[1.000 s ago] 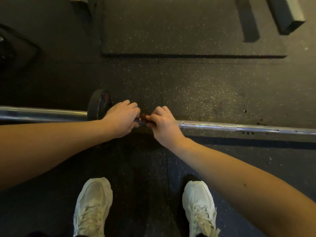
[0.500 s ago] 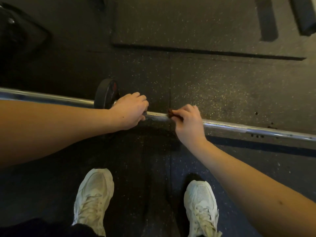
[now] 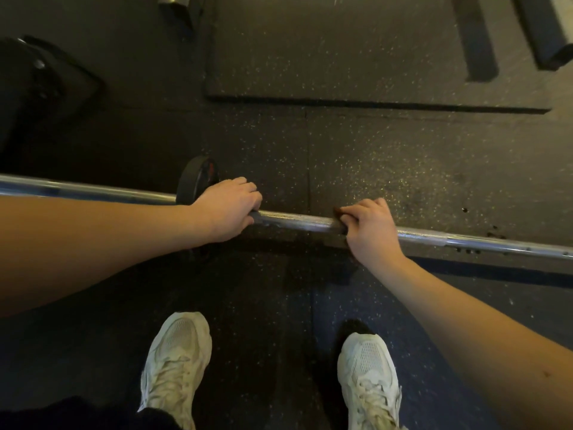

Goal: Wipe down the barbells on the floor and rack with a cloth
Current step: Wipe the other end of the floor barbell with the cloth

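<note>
A chrome barbell (image 3: 297, 220) runs across the view from left to right, just above the black rubber floor. A small black weight plate (image 3: 193, 178) sits on it left of centre. My left hand (image 3: 226, 206) grips the bar right beside the plate. My right hand (image 3: 370, 231) is curled round the bar further right, and a bit of dark brown cloth (image 3: 338, 211) shows under its fingertips. Most of the cloth is hidden by the hand.
My two white sneakers (image 3: 176, 364) (image 3: 367, 377) stand on the floor below the bar. A raised black mat (image 3: 356, 57) lies beyond the bar. A dark bulky object (image 3: 34, 88) sits at the upper left and a dark block (image 3: 545, 32) at the upper right.
My right hand with the cloth has slid to the right along the bar, away from my left hand. My left hand stays beside the plate.
</note>
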A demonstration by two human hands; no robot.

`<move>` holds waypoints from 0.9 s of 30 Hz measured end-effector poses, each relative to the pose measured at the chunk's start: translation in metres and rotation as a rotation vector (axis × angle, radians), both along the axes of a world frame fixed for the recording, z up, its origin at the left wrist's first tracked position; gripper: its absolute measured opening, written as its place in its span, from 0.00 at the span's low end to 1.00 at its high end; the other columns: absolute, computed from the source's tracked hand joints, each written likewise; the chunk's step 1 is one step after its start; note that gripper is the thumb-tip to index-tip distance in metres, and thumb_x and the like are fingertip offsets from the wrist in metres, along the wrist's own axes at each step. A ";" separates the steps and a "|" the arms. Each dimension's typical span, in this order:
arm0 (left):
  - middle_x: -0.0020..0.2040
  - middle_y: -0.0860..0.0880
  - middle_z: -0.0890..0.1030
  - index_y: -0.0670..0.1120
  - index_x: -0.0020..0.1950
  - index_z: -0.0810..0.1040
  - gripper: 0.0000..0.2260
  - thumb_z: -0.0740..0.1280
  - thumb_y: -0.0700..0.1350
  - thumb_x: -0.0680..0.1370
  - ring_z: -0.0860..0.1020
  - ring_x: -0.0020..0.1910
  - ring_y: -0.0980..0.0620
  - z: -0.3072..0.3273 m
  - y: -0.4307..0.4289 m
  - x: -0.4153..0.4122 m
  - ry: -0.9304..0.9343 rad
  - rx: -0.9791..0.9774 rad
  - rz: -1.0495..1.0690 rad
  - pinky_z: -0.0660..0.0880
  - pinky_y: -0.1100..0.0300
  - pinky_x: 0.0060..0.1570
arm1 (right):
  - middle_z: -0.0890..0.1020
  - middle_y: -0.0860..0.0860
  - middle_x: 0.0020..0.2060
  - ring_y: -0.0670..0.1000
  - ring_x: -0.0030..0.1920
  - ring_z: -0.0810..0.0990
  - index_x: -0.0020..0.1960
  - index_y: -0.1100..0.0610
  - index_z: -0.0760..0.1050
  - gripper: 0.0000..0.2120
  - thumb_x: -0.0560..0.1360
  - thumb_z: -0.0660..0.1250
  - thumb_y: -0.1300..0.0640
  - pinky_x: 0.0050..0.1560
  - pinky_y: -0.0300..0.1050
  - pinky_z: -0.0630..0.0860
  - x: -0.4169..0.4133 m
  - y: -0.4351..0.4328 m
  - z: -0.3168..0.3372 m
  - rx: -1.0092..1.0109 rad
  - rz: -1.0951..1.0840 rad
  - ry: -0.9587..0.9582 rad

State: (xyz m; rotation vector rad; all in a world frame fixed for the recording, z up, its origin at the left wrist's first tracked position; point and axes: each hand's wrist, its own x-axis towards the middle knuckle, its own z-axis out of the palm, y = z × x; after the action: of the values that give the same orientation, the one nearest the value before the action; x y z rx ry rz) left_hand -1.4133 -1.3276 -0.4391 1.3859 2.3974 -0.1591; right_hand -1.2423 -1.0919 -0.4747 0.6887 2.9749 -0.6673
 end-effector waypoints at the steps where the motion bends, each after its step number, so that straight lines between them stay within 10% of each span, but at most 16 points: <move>1: 0.57 0.55 0.78 0.55 0.61 0.79 0.11 0.69 0.54 0.80 0.73 0.59 0.54 0.000 -0.002 -0.003 0.046 -0.014 -0.037 0.73 0.53 0.64 | 0.82 0.51 0.53 0.49 0.52 0.67 0.63 0.57 0.82 0.13 0.83 0.63 0.58 0.57 0.44 0.67 -0.005 -0.007 0.001 -0.002 -0.004 0.004; 12: 0.58 0.55 0.79 0.54 0.62 0.80 0.12 0.68 0.55 0.81 0.74 0.60 0.53 0.001 0.001 -0.002 0.090 -0.081 -0.039 0.68 0.51 0.68 | 0.78 0.49 0.55 0.49 0.56 0.69 0.70 0.54 0.78 0.16 0.83 0.63 0.57 0.62 0.48 0.72 -0.047 -0.073 0.012 -0.168 0.250 0.009; 20: 0.62 0.52 0.77 0.52 0.69 0.76 0.18 0.66 0.56 0.81 0.72 0.63 0.51 0.019 0.003 0.003 0.118 -0.229 -0.165 0.67 0.50 0.69 | 0.79 0.48 0.56 0.49 0.58 0.70 0.68 0.56 0.79 0.15 0.82 0.65 0.57 0.65 0.47 0.72 0.004 -0.023 0.013 -0.057 -0.013 -0.018; 24: 0.61 0.53 0.77 0.53 0.69 0.75 0.18 0.66 0.57 0.81 0.72 0.61 0.53 0.025 0.016 0.021 0.018 -0.134 -0.033 0.69 0.51 0.66 | 0.78 0.43 0.55 0.43 0.58 0.73 0.67 0.50 0.79 0.15 0.80 0.69 0.54 0.63 0.40 0.70 0.000 -0.052 0.021 -0.434 -0.182 0.043; 27: 0.58 0.56 0.78 0.54 0.65 0.77 0.15 0.69 0.56 0.80 0.75 0.58 0.56 0.027 0.029 0.058 -0.355 0.154 0.438 0.73 0.55 0.63 | 0.85 0.44 0.51 0.45 0.54 0.82 0.59 0.47 0.83 0.09 0.79 0.72 0.53 0.63 0.49 0.79 0.007 -0.065 0.025 -0.852 -0.430 0.084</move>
State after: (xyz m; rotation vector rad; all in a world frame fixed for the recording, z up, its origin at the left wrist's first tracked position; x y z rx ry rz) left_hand -1.3551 -1.2986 -0.4123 0.8252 2.3691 0.3614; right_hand -1.2350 -1.1571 -0.4497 1.1846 2.2161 -1.8363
